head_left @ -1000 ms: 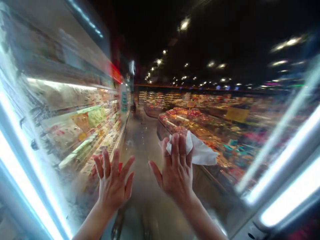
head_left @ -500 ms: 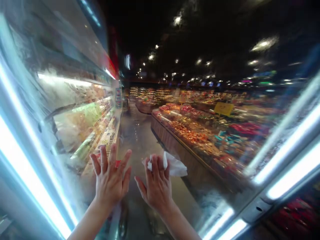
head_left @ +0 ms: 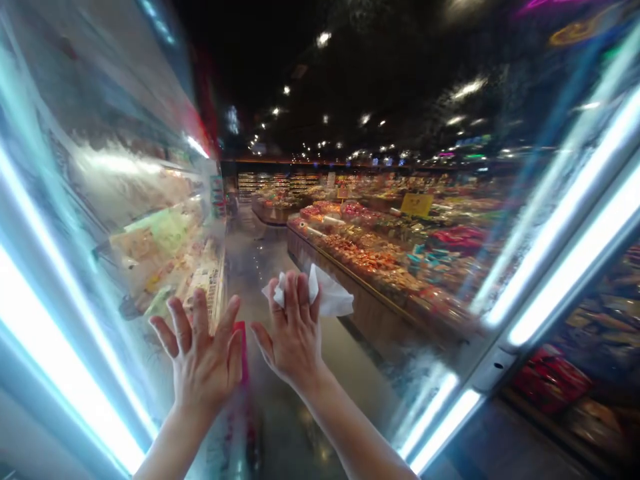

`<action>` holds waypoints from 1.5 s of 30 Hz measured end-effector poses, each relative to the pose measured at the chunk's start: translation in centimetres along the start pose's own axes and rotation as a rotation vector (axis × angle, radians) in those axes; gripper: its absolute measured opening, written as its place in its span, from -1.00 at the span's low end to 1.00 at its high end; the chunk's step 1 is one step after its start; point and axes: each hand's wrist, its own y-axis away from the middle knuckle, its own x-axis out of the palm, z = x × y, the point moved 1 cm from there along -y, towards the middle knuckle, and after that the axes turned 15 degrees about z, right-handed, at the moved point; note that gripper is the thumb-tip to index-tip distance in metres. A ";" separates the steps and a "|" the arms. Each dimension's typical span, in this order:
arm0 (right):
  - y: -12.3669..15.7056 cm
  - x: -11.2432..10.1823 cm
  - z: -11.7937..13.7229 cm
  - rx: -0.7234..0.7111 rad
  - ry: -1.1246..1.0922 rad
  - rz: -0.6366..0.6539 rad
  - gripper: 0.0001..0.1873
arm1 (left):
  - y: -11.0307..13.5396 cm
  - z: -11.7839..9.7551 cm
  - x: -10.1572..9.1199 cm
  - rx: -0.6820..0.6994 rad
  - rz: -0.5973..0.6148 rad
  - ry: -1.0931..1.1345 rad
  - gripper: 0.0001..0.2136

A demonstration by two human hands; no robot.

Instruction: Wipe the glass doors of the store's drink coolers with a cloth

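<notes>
My right hand (head_left: 299, 327) holds a crumpled white tissue (head_left: 334, 293) under and between its fingers, palm facing away from me. The tissue sticks out mostly to the right of the fingers. To the left, my left hand (head_left: 203, 360) is raised with its fingers spread and holds nothing. Both hands appear to be against a clear, partly misted pane, though contact of the left palm cannot be made out. Beside the left thumb a pink-red strip (head_left: 244, 350) shows.
Bright light tubes (head_left: 65, 373) slant along the left, and a frame with tubes (head_left: 545, 293) crosses the right. Lit shelves (head_left: 210, 287) of blurred goods line the left side. Beyond lies an aisle floor (head_left: 250, 260), with a long display bin (head_left: 360, 300) and a yellow sign (head_left: 417, 205).
The view has shifted so the surroundings sit further left. In the picture, my right hand with the tissue is higher and further left; my left hand has moved left, fingers still spread.
</notes>
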 end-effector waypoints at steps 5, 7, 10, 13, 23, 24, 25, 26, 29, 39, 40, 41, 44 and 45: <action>1.6 0.4 -0.4 0.014 0.001 0.037 -0.10 | 0.0 -0.2 -0.1 -0.008 -0.017 0.016 -0.16; 1.5 0.3 -1.1 0.014 0.007 0.075 -0.11 | -0.1 -0.8 -0.4 -0.002 -0.024 0.042 -0.13; 1.7 0.0 -2.2 0.016 0.021 0.114 -0.09 | -0.4 -1.9 -0.3 0.001 -0.027 0.070 -0.10; 2.9 0.0 -3.3 0.015 0.022 0.083 -0.06 | -0.4 -3.3 0.6 0.040 -0.018 0.049 -0.09; 5.8 -1.2 -9.5 0.062 0.071 0.079 -0.11 | -1.0 -8.9 3.2 0.174 0.006 0.078 -0.11; 6.4 -1.1 -10.0 0.060 0.080 0.079 -0.12 | -1.1 -9.4 3.5 0.176 0.013 0.076 -0.13; 6.8 -1.2 -10.6 0.061 0.087 0.078 -0.11 | -1.1 -10.0 3.8 0.176 0.018 0.074 -0.14; 7.1 -1.2 -11.2 0.068 0.090 0.078 -0.10 | -1.2 -10.5 4.2 0.171 0.021 0.073 -0.16; 7.2 -1.6 -13.6 0.104 0.083 0.068 -0.05 | -1.5 -12.0 5.2 0.150 0.013 0.078 -0.17; 8.6 -3.6 -22.0 0.182 0.074 0.044 -0.04 | -2.8 -14.7 7.0 0.193 -0.012 -0.001 -0.20; 8.7 -3.7 -22.5 0.206 0.057 0.048 -0.04 | -2.8 -14.7 7.0 0.189 -0.012 -0.008 -0.21; 9.0 -3.7 -22.8 0.221 0.044 0.060 -0.04 | -2.7 -14.7 7.1 0.180 -0.010 -0.009 -0.21; 10.0 -3.4 -23.2 0.241 0.036 0.096 -0.08 | -2.5 -14.7 7.2 0.149 0.000 -0.007 -0.22; 10.0 -3.5 -23.3 0.240 0.034 0.097 -0.09 | -2.5 -14.6 7.2 0.142 0.008 -0.007 -0.22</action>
